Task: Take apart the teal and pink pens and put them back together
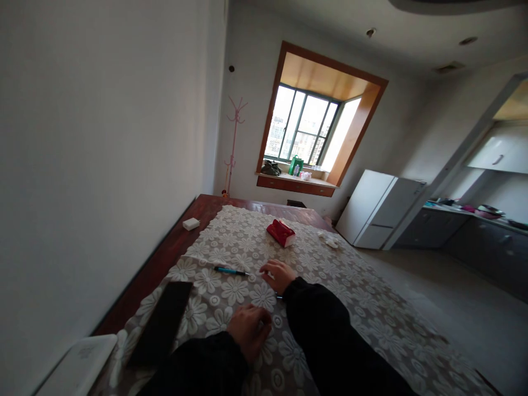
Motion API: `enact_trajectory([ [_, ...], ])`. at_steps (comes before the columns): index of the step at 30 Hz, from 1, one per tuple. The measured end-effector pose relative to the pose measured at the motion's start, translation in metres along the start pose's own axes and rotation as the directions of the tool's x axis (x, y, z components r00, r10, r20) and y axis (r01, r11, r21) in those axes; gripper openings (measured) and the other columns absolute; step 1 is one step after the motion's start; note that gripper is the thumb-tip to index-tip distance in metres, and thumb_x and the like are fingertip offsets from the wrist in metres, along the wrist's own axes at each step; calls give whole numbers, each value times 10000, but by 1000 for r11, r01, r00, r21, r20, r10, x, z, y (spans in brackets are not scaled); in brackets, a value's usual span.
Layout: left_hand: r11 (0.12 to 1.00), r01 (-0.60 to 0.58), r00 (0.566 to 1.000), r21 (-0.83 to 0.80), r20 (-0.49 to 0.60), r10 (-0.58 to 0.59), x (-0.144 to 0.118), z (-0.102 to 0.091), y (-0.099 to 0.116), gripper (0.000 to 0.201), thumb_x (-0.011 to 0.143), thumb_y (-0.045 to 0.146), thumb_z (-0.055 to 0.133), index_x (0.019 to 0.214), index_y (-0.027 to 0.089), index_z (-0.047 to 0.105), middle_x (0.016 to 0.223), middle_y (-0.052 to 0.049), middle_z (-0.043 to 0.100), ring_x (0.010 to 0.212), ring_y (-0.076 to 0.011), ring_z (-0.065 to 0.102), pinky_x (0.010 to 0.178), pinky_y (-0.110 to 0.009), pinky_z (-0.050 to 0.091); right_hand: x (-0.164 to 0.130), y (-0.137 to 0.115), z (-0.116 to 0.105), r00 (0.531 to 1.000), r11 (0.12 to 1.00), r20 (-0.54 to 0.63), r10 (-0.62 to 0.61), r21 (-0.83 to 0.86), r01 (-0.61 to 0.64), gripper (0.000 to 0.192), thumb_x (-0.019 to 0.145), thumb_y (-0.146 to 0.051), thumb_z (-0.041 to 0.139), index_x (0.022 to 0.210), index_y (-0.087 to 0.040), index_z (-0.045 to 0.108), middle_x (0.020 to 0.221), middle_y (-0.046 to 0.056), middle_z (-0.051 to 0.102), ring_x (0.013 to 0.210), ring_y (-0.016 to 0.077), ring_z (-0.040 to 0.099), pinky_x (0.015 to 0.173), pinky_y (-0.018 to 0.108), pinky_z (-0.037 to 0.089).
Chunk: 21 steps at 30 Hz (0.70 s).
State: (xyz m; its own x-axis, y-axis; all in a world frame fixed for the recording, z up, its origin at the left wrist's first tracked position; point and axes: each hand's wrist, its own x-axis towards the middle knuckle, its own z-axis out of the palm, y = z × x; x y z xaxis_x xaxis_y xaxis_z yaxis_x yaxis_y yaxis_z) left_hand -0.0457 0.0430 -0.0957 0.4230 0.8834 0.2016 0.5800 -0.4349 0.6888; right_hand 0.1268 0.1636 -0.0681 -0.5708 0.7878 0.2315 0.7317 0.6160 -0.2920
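My right hand rests on the floral lace tablecloth, its fingers bent and apart. Just left of its fingertips lies a blue and black pen, not touched by the hand. By the right cuff a small shiny object shows, too small to name. Nearer to me, my left hand lies on the cloth with loosely curled fingers. A gap shows between its thumb and forefinger, and I see nothing held there. The palm is in shade. To the left of this hand is a dark, flat phone-like slab.
Ahead sits a red tissue pack, with crumpled white tissue to its right. A small white box stands on the red-brown table edge along the wall. A white device is at the lower left. Beyond is a white fridge.
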Motion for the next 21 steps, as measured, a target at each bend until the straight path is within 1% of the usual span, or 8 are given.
enact_trajectory([
  [3, 998, 40, 997, -56, -59, -44, 1, 1, -3, 137, 796, 200, 529, 870, 188, 644, 872, -50, 701, 877, -220, 634, 773, -309, 439, 37, -37, 29, 998, 999, 56, -22, 24, 21, 248, 805, -257, 654, 1050, -233, 678, 1024, 54, 658, 1000, 236, 573, 903, 343, 423],
  [4, 995, 62, 995, -84, -77, -69, 1, 2, -4, 139, 794, 195, 520, 869, 180, 636, 850, -55, 694, 843, -216, 638, 738, -301, 441, 45, -43, 37, 998, 999, 61, -17, 35, 15, 262, 774, -249, 686, 1035, -225, 683, 1019, 59, 655, 995, 243, 573, 901, 352, 425],
  [7, 975, 112, 982, -193, -127, -138, 3, 1, -6, 141, 826, 212, 478, 866, 173, 608, 801, -54, 679, 759, -199, 637, 680, -289, 435, 59, -49, 47, 999, 995, 46, 29, 92, -33, 151, 720, -164, 705, 870, -186, 700, 893, 55, 652, 916, 238, 590, 865, 358, 436],
  [10, 922, 135, 952, -363, -212, -223, 6, -1, -10, 185, 881, 313, 454, 851, 180, 579, 797, -50, 668, 749, -190, 629, 688, -292, 447, 53, -48, 46, 995, 976, -5, 101, 197, -98, 80, 753, -139, 648, 820, -174, 672, 817, 33, 647, 796, 188, 594, 781, 317, 459],
  [14, 763, 139, 848, -631, -322, -420, 13, -4, -19, 327, 869, 498, 472, 916, 179, 528, 848, -64, 634, 766, -201, 623, 632, -294, 486, 14, -51, 39, 981, 897, -45, 187, 416, -151, 164, 903, -244, 485, 991, -162, 597, 803, 32, 649, 672, 137, 589, 606, 246, 471],
  [16, 713, 118, 838, -691, -317, -445, 14, -5, -21, 378, 839, 541, 517, 943, 177, 509, 903, -75, 626, 778, -202, 625, 607, -290, 496, -11, -56, 36, 975, 638, -84, 208, 767, -70, 219, 902, -362, 524, 983, -166, 578, 780, 31, 640, 641, 138, 582, 554, 240, 454],
  [18, 730, 94, 861, -678, -313, -401, 12, -5, -19, 378, 818, 517, 578, 971, 177, 511, 926, -72, 628, 804, -199, 630, 635, -289, 504, -33, -60, 35, 957, 443, -129, 258, 897, 2, 271, 866, -429, 593, 954, -172, 586, 771, 25, 627, 629, 131, 569, 540, 234, 441],
  [21, 805, 65, 911, -590, -295, -290, 7, -5, -12, 325, 807, 425, 637, 998, 182, 535, 902, -57, 642, 829, -196, 638, 678, -289, 505, -55, -62, 35, 937, 339, -150, 316, 940, 36, 296, 834, -449, 649, 922, -171, 601, 781, 26, 621, 618, 114, 546, 548, 230, 441],
])
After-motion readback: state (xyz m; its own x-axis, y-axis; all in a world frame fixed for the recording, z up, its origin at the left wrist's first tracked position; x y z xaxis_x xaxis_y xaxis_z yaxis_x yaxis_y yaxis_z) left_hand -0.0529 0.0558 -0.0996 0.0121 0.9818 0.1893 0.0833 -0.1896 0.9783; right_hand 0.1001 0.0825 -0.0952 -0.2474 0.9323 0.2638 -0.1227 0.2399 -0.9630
